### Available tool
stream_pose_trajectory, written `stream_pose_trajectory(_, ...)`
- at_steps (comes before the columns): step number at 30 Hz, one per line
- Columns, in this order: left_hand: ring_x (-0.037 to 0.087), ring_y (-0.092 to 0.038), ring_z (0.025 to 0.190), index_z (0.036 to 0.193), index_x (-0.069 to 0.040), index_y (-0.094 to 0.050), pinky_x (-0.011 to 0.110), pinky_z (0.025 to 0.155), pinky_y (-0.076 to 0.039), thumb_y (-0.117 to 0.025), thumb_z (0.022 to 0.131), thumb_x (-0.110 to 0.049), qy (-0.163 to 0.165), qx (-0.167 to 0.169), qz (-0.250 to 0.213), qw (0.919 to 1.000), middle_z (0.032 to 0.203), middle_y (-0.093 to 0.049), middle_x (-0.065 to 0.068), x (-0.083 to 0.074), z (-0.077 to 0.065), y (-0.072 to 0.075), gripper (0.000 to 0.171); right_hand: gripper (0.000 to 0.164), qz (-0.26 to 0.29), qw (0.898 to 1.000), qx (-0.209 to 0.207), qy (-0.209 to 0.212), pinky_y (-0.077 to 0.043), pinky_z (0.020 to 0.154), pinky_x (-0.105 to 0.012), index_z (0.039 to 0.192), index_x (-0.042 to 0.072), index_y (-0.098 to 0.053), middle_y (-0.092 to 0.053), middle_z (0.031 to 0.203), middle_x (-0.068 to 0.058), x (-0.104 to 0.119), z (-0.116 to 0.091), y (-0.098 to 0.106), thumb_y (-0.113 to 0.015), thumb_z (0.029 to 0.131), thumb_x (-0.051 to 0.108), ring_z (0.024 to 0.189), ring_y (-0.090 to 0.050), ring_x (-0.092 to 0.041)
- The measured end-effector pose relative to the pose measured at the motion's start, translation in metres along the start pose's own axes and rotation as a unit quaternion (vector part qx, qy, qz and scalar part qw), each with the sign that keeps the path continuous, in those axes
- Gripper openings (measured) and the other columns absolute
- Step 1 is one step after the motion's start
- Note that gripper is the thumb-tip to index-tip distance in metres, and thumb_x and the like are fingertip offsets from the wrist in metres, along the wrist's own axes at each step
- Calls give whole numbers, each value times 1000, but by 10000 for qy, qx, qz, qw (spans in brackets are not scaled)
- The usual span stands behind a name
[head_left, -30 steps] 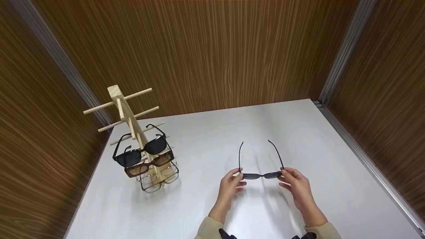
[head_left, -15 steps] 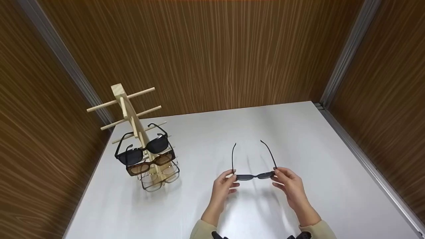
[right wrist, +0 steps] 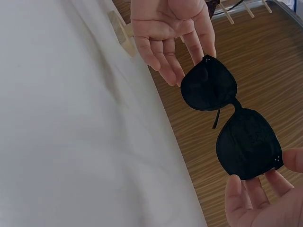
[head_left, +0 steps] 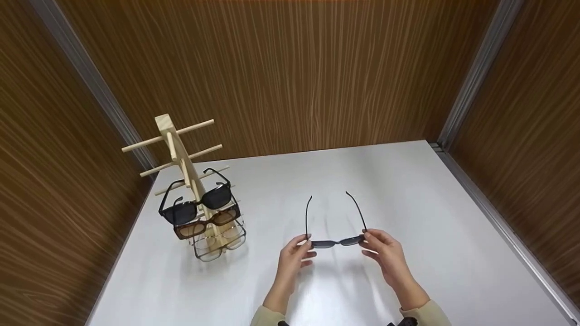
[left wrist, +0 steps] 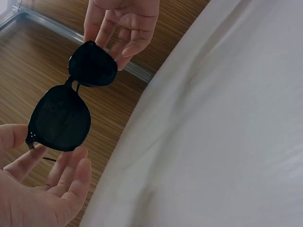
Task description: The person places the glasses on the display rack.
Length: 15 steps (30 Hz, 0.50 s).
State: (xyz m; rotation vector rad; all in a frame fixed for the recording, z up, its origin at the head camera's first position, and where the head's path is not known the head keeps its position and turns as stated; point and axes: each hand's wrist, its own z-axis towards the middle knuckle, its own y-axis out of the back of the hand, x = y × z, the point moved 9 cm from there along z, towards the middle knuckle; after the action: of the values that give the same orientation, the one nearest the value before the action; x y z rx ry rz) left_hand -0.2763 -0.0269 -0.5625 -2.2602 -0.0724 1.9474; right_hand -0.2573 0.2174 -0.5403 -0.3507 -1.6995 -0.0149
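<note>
Black sunglasses [head_left: 323, 244] with dark lenses are held above the white table, their temples unfolded and pointing away from the person. My left hand [head_left: 291, 261] pinches the left hinge corner between thumb and fingers. At the opposite corner, my right hand [head_left: 385, 256] pinches the frame the same way. Both wrist views show the lens fronts, with small dots at the corners; in the left wrist view the sunglasses [left wrist: 61, 118] hang between the two hands, and in the right wrist view the lower lens [right wrist: 248, 144] sits by the right thumb.
A wooden eyewear stand [head_left: 164, 123] with several pegs rises at the table's left. It bears black sunglasses [head_left: 217, 197], brown tortoiseshell sunglasses [head_left: 225, 217] and clear-lensed glasses [head_left: 209, 256] below. Wood-grain panels [head_left: 308, 77] enclose the white table [head_left: 453, 253] at the back and sides.
Both hands, with the black sunglasses between them, have shifted left toward the stand. The stand sits slightly farther right in the head view, as the view has turned a little.
</note>
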Motion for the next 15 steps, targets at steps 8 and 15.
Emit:
stream_pose_trajectory(8,26,-65,88,120,-6,-59,38,75,-52,-63,89,-30,-115,-115,-42,9999,100,-65,13,-11,-5,13,40,33,-13,9998,182,94,-52,77,-36,112,-8,-56,-63,100,-13,4,0,-17,-65,88,12,93,-63,-29)
stream_pose_trajectory(15,25,-65,88,121,-5,-59,37,75,-52,-61,90,-31,-458,-103,67,9989,100,-64,14,-25,-10,24,41,29,-64,9992,343,196,-52,77,-36,110,-5,-59,-63,100,-15,8,0,-30,-65,87,13,97,-60,-37)
